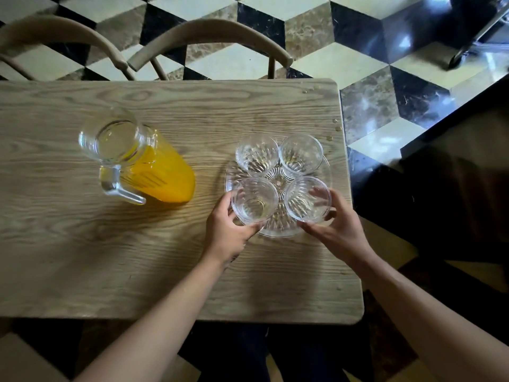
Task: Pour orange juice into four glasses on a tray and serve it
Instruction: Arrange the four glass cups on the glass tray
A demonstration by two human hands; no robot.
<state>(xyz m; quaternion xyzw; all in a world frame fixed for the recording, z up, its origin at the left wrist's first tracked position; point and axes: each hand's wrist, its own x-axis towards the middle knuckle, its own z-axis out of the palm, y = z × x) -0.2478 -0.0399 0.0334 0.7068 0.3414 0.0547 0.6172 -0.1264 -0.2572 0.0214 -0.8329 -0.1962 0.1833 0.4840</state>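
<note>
wood counter: your left hand and right hand each grip a glass; empties tip easily if nudged.

- My left hand grips the glass at 7 o'clock on the tray.
- My right hand grips the glass at 5 o'clock.
- The juice pitcher stands on the counter, at the tray's 9 o'clock.
</note>
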